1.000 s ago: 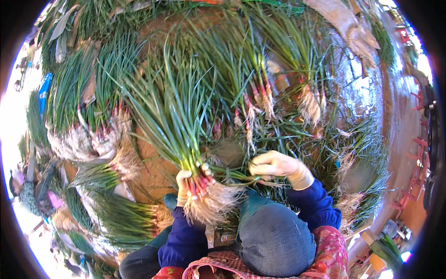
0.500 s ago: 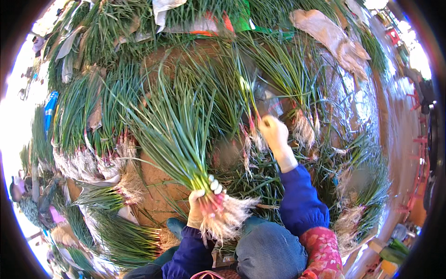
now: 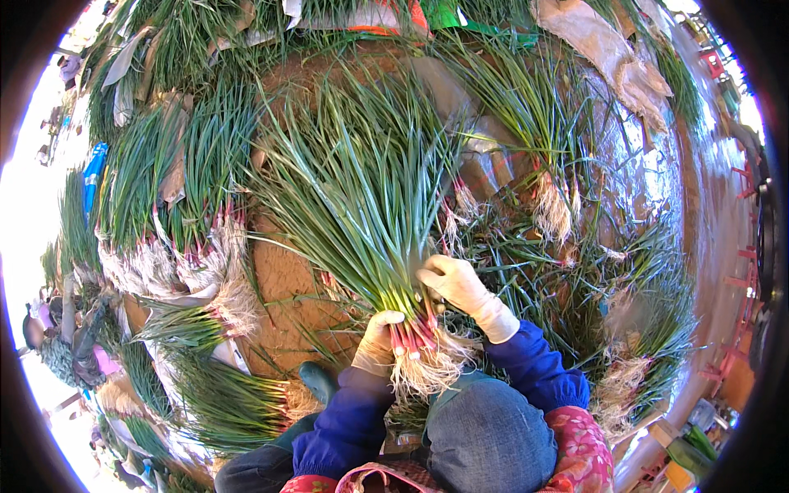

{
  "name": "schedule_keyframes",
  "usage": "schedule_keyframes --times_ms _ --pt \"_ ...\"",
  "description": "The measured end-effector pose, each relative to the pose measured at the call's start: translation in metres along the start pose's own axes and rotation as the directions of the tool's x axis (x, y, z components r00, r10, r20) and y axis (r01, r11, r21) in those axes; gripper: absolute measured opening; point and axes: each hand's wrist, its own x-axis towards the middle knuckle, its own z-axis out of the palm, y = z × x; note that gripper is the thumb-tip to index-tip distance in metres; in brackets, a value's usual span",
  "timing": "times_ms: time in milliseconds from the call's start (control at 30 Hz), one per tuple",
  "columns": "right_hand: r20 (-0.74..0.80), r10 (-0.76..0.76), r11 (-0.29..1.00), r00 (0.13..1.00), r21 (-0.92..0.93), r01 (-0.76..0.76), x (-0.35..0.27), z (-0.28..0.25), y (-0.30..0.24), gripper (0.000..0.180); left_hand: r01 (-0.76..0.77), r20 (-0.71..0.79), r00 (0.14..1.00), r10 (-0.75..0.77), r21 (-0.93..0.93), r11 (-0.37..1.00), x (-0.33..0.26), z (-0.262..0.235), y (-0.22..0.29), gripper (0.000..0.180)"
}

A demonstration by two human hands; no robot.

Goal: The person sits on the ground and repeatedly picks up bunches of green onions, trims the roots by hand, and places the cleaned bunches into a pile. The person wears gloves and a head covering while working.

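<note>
My left hand (image 3: 376, 343) clenched round green onion bunch (image 3: 370, 205) near reddish stems, roots hanging over my knee (image 3: 485, 435). My right hand (image 3: 454, 283) grasping same bunch from right side.

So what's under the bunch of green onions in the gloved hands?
Bare brown soil and loose green stalks show around the bunch; its white roots hang over a blue-clad knee. The ground directly beneath is covered.
</note>
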Motion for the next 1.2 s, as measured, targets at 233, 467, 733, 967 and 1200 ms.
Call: schedule_keyframes --times_ms 233,467,733,967,1200 --pt "-0.229 -0.242 0.957 0.943 -0.218 0.193 -0.021 0.016 -0.01 0.012 -0.078 -0.111 0.99 0.083 0.054 0.996 -0.003 -0.009 -0.012 0.047" --pt "-0.352 0.014 0.933 0.936 -0.333 -0.139 -0.007 -0.001 0.012 0.02 -0.125 -0.155 0.978 0.136 0.084 0.989 -0.014 -0.01 -0.02 0.057" --pt "-0.647 0.174 0.983 0.742 0.161 -0.09 0.003 -0.069 0.042 0.018 -0.388 -0.122 0.918 0.378 -0.072 0.919 -0.066 0.038 0.023 0.058" --pt "-0.487 0.041 0.985 0.872 -0.124 -0.116 -0.042 -0.058 0.01 0.016 -0.247 -0.213 0.943 0.257 0.072 0.966 -0.044 0.02 0.028 0.057" --pt "0.299 0.157 0.825 0.941 -0.563 0.041 -0.064 0.016 -0.035 0.035 -0.104 -0.119 0.985 0.123 0.15 0.983 -0.032 0.002 -0.003 0.061"
